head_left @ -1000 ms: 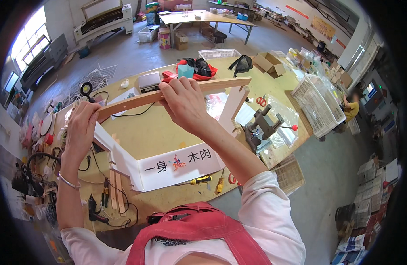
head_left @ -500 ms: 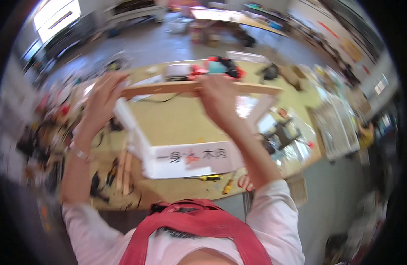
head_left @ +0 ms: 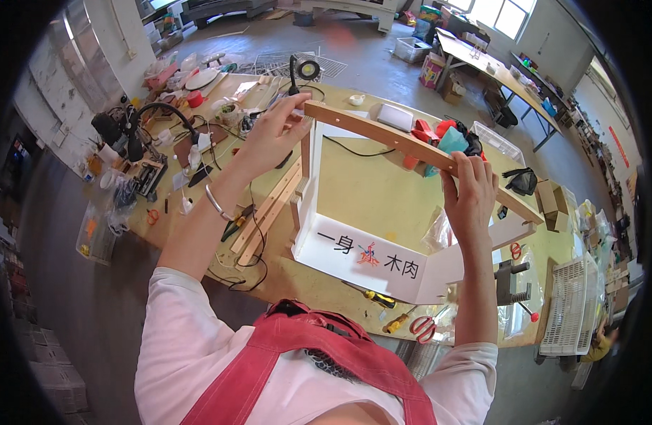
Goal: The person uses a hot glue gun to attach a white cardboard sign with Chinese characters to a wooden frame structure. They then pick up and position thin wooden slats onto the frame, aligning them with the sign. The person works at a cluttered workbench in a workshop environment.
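Observation:
A white open frame stands on the table, its front panel printed with black characters and a small coloured figure. A long wooden strip with small holes spans the far side, resting across its side panels. My left hand, with a bangle on the wrist, has its fingers closed about the strip's left end, at the panel corner. My right hand grips the strip right of its middle, fingers over the top. Two more wooden strips lie beside the frame on the left.
Yellow-handled screwdrivers and red scissors lie by the near edge. A metal clamp-like tool and a white plastic basket are at right. Desk lamps, cables and clutter fill the left and far side.
My view has turned to the left, so the frame now appears slanted. Along the wooden strip, my right hand has shifted from near the middle toward the right end. The left stays at its end.

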`<action>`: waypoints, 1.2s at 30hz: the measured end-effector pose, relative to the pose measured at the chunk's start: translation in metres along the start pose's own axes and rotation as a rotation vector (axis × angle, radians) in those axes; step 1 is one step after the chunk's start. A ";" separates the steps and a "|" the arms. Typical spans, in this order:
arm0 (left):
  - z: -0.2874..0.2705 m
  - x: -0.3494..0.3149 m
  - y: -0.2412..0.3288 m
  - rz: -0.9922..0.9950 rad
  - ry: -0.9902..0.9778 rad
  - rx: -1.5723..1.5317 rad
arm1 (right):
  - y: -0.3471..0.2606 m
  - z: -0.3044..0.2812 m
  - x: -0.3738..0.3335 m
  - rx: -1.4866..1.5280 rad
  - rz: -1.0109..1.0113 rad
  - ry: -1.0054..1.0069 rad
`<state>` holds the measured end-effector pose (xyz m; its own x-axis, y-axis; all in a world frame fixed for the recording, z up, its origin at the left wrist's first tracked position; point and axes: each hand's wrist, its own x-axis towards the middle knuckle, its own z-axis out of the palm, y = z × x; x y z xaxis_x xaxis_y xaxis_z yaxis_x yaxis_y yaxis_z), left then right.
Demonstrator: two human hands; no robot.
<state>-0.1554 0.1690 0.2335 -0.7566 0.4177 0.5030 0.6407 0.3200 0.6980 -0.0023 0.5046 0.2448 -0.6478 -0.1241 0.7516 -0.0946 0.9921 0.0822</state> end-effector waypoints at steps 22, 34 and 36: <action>0.006 -0.010 0.023 0.024 -0.104 0.625 | 0.001 -0.005 -0.001 0.036 -0.017 -0.181; -0.009 -0.042 -0.047 -0.022 0.142 0.042 | 0.011 0.014 -0.013 0.050 -0.019 -0.174; -0.025 -0.078 -0.095 -0.227 0.089 -0.037 | -0.004 0.003 -0.010 -0.045 -0.051 -0.142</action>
<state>-0.1605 0.0846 0.1402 -0.8903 0.2618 0.3726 0.4488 0.3652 0.8156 0.0022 0.5019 0.2354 -0.7440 -0.1721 0.6456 -0.0983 0.9839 0.1490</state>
